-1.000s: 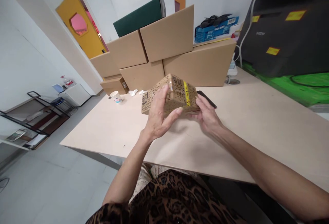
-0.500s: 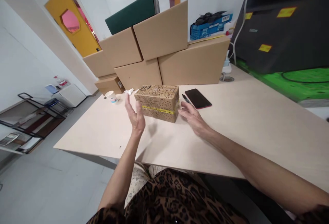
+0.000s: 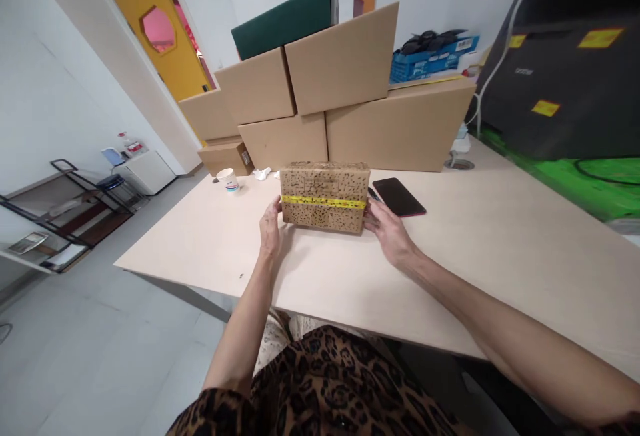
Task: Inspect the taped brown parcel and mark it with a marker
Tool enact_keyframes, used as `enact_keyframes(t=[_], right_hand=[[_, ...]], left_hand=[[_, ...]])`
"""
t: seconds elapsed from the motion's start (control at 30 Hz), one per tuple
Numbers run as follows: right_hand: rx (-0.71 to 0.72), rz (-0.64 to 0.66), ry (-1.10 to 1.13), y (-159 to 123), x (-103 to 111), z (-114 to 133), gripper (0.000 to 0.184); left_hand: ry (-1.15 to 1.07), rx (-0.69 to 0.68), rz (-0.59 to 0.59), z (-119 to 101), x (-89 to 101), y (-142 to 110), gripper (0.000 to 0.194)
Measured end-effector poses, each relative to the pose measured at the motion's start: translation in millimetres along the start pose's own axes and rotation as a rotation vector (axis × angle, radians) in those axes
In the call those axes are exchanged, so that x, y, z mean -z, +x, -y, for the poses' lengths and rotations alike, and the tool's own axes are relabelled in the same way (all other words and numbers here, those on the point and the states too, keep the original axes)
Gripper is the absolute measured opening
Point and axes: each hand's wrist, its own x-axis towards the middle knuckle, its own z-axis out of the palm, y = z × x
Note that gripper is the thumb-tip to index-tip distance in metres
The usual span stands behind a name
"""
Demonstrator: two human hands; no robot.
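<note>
A brown cardboard box point(image 3: 324, 216) with dark speckles and a yellow band of tape is held between my two hands over the table point(image 3: 320, 276). My left hand point(image 3: 271, 229) presses its left end, and part of the fingers is hidden behind that end. On the opposite end, my right hand point(image 3: 391, 231) grips with its fingers along the side. The long taped face is turned towards me. Just right of the box lies a dark tablet point(image 3: 399, 197), close to my right fingers, with a pen point(image 3: 373, 193) partly hidden behind the box.
Large plain cartons point(image 3: 390, 133) are stacked along the back, topped by a dark green box point(image 3: 285, 19). A paper cup point(image 3: 229, 180) and crumpled tissue point(image 3: 261, 174) sit at the back left. A big black case point(image 3: 555, 69) stands at the right.
Both hands have closed in from beside the box onto its two ends. The box has been turned so its taped long face is squarer to me. The view has shifted slightly.
</note>
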Motion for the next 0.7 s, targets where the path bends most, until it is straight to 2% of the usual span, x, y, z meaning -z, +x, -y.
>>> enact_keyframes(t=[0.1, 0.2, 0.33, 0.47, 0.57, 0.7], right_hand=[[-0.024, 0.033, 0.061, -2, -3, 4, 0.052], [-0.063, 0.03, 0.081, -6, -8, 9, 0.053], [-0.044, 0.029, 0.088, -8, -11, 12, 0.058], [0.038, 0.06, 0.066, -10, -10, 16, 0.061], [0.132, 0.067, 0.042, -16, -11, 26, 0.059], [0.227, 0.055, -0.013, -27, -16, 44, 0.059]], left_hand=[[-0.095, -0.075, -0.138, -6, 8.5, -3, 0.081], [-0.181, -0.11, -0.17, -9, 13.4, -4, 0.08], [-0.242, -0.088, -0.135, -11, 15.6, -5, 0.077], [-0.286, -0.071, -0.106, -11, 16.5, -3, 0.079], [-0.359, -0.017, -0.07, -14, 19.0, -1, 0.083], [-0.405, 0.03, 0.005, -24, 23.8, -1, 0.079]])
